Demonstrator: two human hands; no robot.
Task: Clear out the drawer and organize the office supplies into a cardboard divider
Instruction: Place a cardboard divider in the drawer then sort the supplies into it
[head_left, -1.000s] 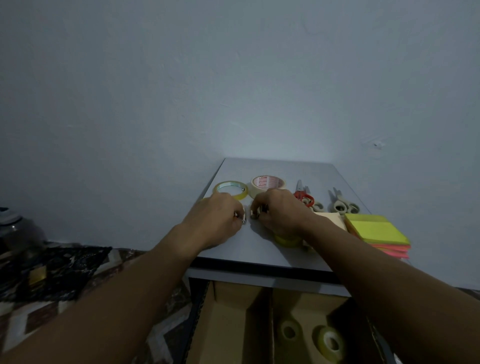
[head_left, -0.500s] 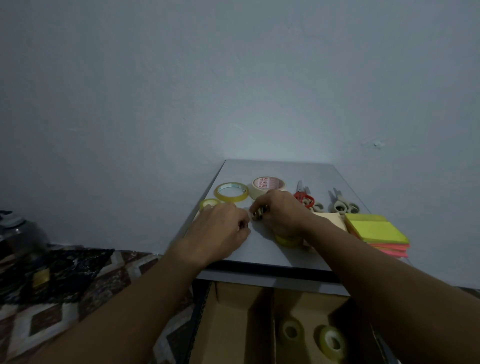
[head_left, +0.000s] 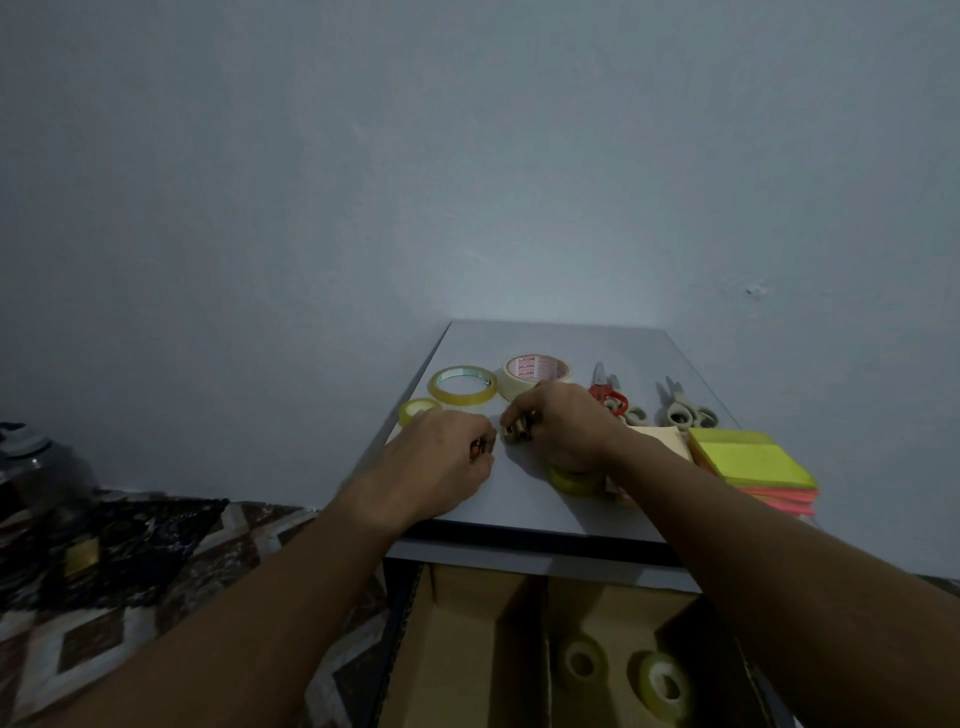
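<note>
Divider (head_left: 467, 649) sits below the bench's (head_left: 530, 493) front edge, two tape rolls (head_left: 582, 662) in a right-hand cell. Best gather the small metallic bits (head_left: 517, 432) into one pile before lifting — loose, they'd likely scatter. Left hand (head_left: 441, 457) and right hand (head_left: 566, 421) rest on the bench, fingers curled tight, each pinching some bits.

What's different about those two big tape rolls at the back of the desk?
The clear tape roll is yellowish and see-through; the masking tape roll is cream and opaque. The clear tape roll is a low, thin ring; the masking tape roll stands taller, with red print inside its core. Both lie flat on the desk top.
</note>
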